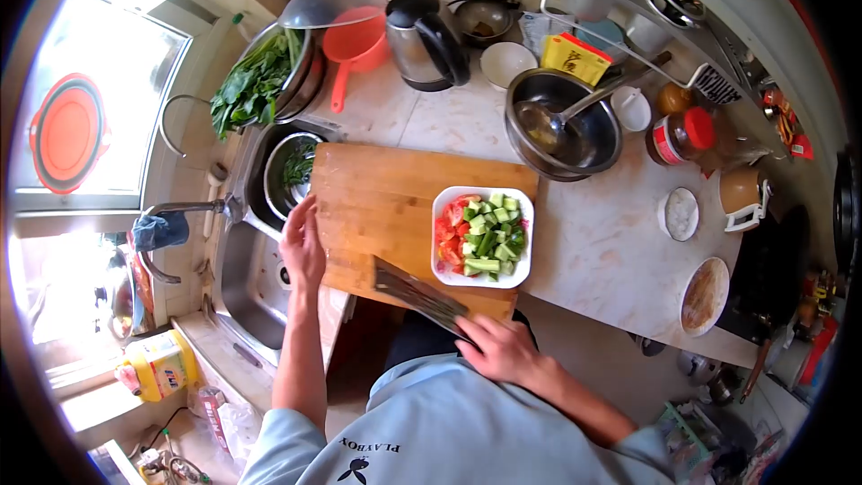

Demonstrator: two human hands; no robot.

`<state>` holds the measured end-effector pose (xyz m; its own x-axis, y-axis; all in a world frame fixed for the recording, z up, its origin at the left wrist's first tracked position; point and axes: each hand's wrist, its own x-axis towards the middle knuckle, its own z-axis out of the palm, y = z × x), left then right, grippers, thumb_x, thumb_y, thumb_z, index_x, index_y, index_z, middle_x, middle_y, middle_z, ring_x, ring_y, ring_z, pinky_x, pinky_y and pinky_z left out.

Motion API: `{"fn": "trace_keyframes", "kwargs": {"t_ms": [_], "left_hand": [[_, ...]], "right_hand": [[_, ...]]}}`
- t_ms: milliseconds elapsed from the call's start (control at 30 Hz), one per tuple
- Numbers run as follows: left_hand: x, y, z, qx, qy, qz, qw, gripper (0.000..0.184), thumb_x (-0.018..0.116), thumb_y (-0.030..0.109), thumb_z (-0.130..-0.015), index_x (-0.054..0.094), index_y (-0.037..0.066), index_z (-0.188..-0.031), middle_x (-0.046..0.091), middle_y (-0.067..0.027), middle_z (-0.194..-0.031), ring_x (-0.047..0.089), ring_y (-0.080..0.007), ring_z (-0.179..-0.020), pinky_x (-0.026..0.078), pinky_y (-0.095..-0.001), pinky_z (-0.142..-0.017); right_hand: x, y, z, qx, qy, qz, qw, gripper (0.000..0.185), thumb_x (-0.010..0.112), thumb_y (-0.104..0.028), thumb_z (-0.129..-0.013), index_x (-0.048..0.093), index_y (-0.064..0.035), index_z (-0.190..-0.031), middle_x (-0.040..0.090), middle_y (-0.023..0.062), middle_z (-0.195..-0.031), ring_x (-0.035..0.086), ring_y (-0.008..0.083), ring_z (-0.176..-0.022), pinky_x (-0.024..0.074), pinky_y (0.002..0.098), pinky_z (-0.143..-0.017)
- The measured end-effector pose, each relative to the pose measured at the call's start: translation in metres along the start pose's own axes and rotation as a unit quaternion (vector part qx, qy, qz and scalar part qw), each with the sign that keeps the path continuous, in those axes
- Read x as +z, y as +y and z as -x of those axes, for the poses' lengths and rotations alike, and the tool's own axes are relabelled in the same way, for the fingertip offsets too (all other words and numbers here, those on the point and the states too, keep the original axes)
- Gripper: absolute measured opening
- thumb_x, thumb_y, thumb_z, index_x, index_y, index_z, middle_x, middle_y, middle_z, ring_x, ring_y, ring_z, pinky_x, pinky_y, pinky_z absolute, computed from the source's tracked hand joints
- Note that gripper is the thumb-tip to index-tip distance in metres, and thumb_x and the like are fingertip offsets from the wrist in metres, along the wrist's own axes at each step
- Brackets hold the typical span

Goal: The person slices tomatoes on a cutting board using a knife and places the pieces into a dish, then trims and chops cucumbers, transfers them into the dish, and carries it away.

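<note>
A wooden cutting board [377, 202] lies on the counter, its left edge reaching the sink. On its right part stands a white square dish [483, 281] holding cut tomato [449, 233] and diced cucumber [492, 235]. My right hand [503, 346] grips the handle of a broad cleaver [415, 292], whose blade lies over the board's front edge, left of the dish. At the board's left edge, beside the sink, my left hand [303, 247] is raised with its fingers apart and nothing in them.
The sink [256, 278] is at the left, with a metal bowl [292, 175] of greens in it. Behind the board stand leafy greens [260, 81], a red strainer [359, 45], a kettle [422, 40] and a steel bowl with a ladle [561, 126]. Small bowls [679, 214] are at the right.
</note>
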<state>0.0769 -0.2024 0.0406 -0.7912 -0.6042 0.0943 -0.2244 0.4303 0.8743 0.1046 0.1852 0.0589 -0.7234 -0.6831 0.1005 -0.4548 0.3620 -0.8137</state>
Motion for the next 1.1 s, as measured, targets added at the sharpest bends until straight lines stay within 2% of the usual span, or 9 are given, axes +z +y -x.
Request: {"fn": "trace_keyframes", "kwargs": {"t_ms": [67,200,300,400,467,567,767,933,1100], "left_hand": [[-0.037,-0.021,-0.005,-0.006,0.041,-0.004,0.999,0.024,0.061,0.015,-0.110,0.074,0.003,-0.126,0.077,-0.0059,-0.108,0.070,-0.0123,-0.099,0.055,-0.0274,-0.088],[-0.066,-0.018,0.003,-0.068,-0.051,-0.103,0.991,0.018,0.068,0.015,-0.106,0.076,-0.001,-0.108,0.077,-0.0088,-0.091,0.071,-0.0125,-0.086,0.056,-0.0284,-0.079],[-0.030,0.000,0.019,-0.008,-0.157,-0.102,0.982,0.016,0.076,0.010,-0.099,0.076,-0.001,-0.110,0.079,-0.0099,-0.094,0.074,-0.0150,-0.087,0.058,-0.0304,-0.078],[0.001,0.031,0.007,0.179,-0.252,-0.130,0.942,0.019,0.078,0.011,-0.093,0.077,0.002,-0.110,0.078,-0.0115,-0.098,0.075,-0.0289,-0.091,0.056,-0.0405,-0.083],[0.018,0.019,-0.006,0.174,-0.251,-0.105,0.946,0.019,0.077,0.012,-0.092,0.077,0.003,-0.109,0.077,-0.0126,-0.097,0.074,-0.0315,-0.092,0.054,-0.0438,-0.084],[0.027,0.012,-0.005,0.138,-0.271,-0.067,0.950,0.018,0.076,0.013,-0.093,0.077,0.004,-0.108,0.077,-0.0133,-0.096,0.073,-0.0322,-0.092,0.054,-0.0454,-0.085],[0.049,0.029,0.025,0.155,-0.355,-0.021,0.922,0.017,0.073,0.013,-0.095,0.077,0.003,-0.108,0.078,-0.0145,-0.097,0.074,-0.0328,-0.095,0.055,-0.0440,-0.088],[0.082,0.064,0.048,0.103,-0.348,0.026,0.932,0.024,0.074,0.019,-0.098,0.076,0.001,-0.114,0.077,-0.0171,-0.098,0.074,-0.0324,-0.087,0.058,-0.0419,-0.079],[0.118,0.111,0.052,0.108,-0.461,-0.039,0.880,0.027,0.077,0.015,-0.096,0.075,0.001,-0.119,0.076,-0.0182,-0.101,0.075,-0.0287,-0.089,0.060,-0.0384,-0.080]], "right_hand": [[0.050,0.003,-0.039,-0.050,-0.070,0.052,0.995,0.040,0.065,-0.018,-0.096,0.064,-0.0032,-0.134,0.063,0.0113,-0.100,0.067,0.0308,-0.092,0.0560,0.0444,-0.080],[0.152,0.010,-0.089,-0.095,-0.038,0.211,0.972,0.038,0.059,-0.016,-0.095,0.065,-0.0057,-0.131,0.061,0.0067,-0.102,0.062,0.0230,-0.095,0.0485,0.0402,-0.077],[0.185,0.006,-0.106,-0.051,-0.017,0.250,0.967,0.034,0.060,-0.019,-0.097,0.066,-0.0069,-0.128,0.061,0.0061,-0.102,0.062,0.0239,-0.098,0.0490,0.0406,-0.082],[0.183,0.000,-0.115,-0.019,0.033,0.239,0.970,0.030,0.067,-0.021,-0.096,0.067,-0.0075,-0.122,0.062,0.0072,-0.103,0.063,0.0258,-0.099,0.0502,0.0417,-0.083],[0.162,-0.007,-0.110,0.015,0.116,0.179,0.977,0.025,0.073,-0.022,-0.094,0.070,-0.0081,-0.114,0.064,0.0078,-0.103,0.065,0.0271,-0.098,0.0519,0.0418,-0.081],[0.081,-0.018,-0.095,0.216,0.298,0.107,0.924,0.006,0.074,-0.012,-0.095,0.070,-0.0081,-0.093,0.064,0.0112,-0.080,0.066,0.0307,-0.072,0.0524,0.0462,-0.063],[0.044,0.034,-0.094,0.437,0.204,0.172,0.859,0.040,0.083,-0.040,-0.086,0.077,-0.0042,-0.102,0.071,0.0138,-0.101,0.070,0.0353,-0.099,0.0570,0.0474,-0.085],[0.037,0.041,-0.084,0.408,0.231,0.060,0.881,0.031,0.082,-0.029,-0.084,0.076,-0.0028,-0.101,0.072,0.0125,-0.096,0.071,0.0324,-0.085,0.0575,0.0450,-0.076],[0.021,0.037,-0.063,0.214,0.248,0.106,0.939,0.026,0.081,-0.021,-0.081,0.074,-0.0023,-0.098,0.070,0.0128,-0.095,0.072,0.0342,-0.079,0.0581,0.0475,-0.069]]}}
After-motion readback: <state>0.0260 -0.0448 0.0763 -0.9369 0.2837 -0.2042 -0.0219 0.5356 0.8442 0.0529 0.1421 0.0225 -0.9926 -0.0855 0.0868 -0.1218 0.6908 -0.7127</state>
